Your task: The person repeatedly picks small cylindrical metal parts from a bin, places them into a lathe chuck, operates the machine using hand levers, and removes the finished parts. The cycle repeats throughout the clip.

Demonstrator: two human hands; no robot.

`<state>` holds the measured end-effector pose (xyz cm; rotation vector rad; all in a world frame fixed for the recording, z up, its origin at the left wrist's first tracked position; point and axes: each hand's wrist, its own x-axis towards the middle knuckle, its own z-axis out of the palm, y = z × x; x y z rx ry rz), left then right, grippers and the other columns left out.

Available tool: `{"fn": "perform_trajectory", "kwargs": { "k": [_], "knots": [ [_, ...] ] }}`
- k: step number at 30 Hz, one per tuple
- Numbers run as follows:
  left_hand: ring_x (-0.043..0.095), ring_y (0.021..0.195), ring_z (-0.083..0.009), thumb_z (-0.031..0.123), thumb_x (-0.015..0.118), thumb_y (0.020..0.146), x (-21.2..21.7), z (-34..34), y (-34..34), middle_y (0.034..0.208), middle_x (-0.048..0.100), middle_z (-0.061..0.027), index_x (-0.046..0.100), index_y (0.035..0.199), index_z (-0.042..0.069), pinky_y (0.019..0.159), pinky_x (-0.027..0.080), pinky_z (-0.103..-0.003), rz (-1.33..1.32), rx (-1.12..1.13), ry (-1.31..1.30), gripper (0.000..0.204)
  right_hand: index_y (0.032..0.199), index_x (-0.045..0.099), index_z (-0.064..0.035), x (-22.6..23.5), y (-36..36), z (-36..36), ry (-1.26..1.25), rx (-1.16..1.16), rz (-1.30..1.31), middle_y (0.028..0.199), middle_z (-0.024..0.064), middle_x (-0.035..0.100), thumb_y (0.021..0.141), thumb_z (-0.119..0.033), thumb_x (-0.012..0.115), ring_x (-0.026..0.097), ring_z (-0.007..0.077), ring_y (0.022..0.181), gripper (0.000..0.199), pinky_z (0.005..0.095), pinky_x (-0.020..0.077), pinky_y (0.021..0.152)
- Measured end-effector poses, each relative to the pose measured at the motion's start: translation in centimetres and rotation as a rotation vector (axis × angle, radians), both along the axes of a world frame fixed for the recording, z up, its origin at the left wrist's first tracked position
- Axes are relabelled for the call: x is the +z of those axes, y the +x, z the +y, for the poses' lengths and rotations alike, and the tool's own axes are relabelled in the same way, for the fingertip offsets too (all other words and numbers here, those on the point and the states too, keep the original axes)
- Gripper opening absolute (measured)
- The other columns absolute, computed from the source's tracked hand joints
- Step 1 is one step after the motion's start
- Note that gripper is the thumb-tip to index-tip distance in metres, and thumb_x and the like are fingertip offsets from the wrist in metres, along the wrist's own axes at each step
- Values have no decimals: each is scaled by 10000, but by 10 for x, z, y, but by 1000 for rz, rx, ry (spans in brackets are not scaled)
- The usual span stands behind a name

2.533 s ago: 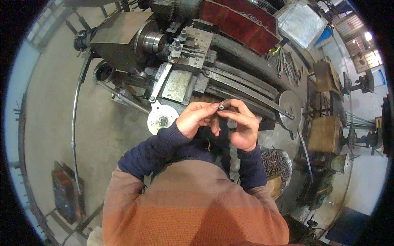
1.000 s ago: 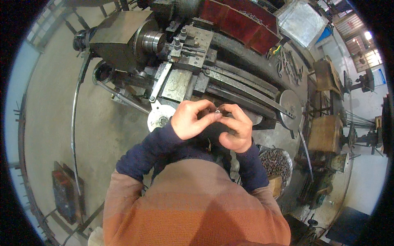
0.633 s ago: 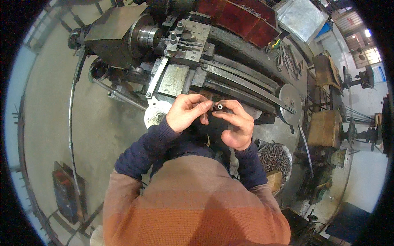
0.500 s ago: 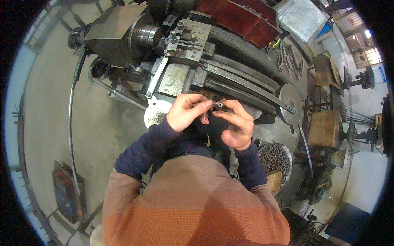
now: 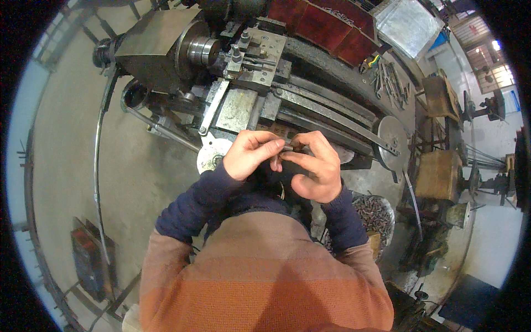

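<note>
Nearest the camera is the person's orange top with two dark blue sleeves (image 5: 193,202) that run up from the lower edge to two bare hands meeting in the middle of the view. The left hand (image 5: 249,157) is turned palm-in, its fingers curled and its fingertips (image 5: 276,146) pinched on one end of a single small dark metal piece (image 5: 289,148); the right hand (image 5: 315,169) closes on the other end from the opposite side, thumb under and forefinger over, so both hands grip the same piece and almost touch each other. The piece is held in the air just in front of the chest, above the near edge of the lathe (image 5: 265,83), and most of it is hidden by the fingers, so its shape cannot be told. Just beyond the left wrist sits one round pale handwheel (image 5: 213,156); a second, larger grey wheel (image 5: 391,141) stands to the right of the right hand. Low to the right, beside the right elbow, one bucket (image 5: 376,216) holds dark metal scraps. To the left lies open bare concrete floor (image 5: 72,144), crossed by one long curved rod (image 5: 98,166). Farther off, the lathe's chuck (image 5: 200,50) and tool post (image 5: 260,52) sit at the top, with a row of red bins (image 5: 326,25) behind and wooden crates (image 5: 440,174) crowding the right side.
</note>
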<state>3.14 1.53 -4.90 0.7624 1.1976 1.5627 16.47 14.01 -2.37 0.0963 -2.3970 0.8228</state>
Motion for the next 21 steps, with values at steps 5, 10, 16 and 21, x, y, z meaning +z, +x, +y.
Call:
{"fn": "perform_trajectory", "kwargs": {
  "k": [5,10,16,21],
  "knots": [
    [581,552,-240,228,484,889,-13,-1,1,606,560,-126,552,794,-22,565,483,-336,-418,-75,47,276,876,642,-1,-2,-8,-7,-76,-4,96,915,157,552,445,-30,526,554,306,804,447,337,455,712],
    [564,525,-250,246,496,881,-23,-1,6,571,527,-110,539,842,-18,573,485,-382,-533,-94,114,271,906,636,-19,-8,-10,-5,-88,18,95,956,164,546,468,-71,563,543,333,825,447,369,448,729],
    [555,503,-240,256,510,874,-22,-2,7,567,522,-105,538,876,-19,572,486,-386,-652,-103,178,277,893,642,-22,0,-14,-8,-102,24,66,953,154,557,448,-41,562,547,331,835,452,373,450,737],
    [543,479,-233,276,509,885,-23,-6,5,566,519,-97,544,891,-13,547,485,-370,-691,-82,203,291,887,638,-13,3,-21,-9,-107,86,56,960,152,563,455,-42,567,549,330,842,439,373,452,734]
  ]
}}
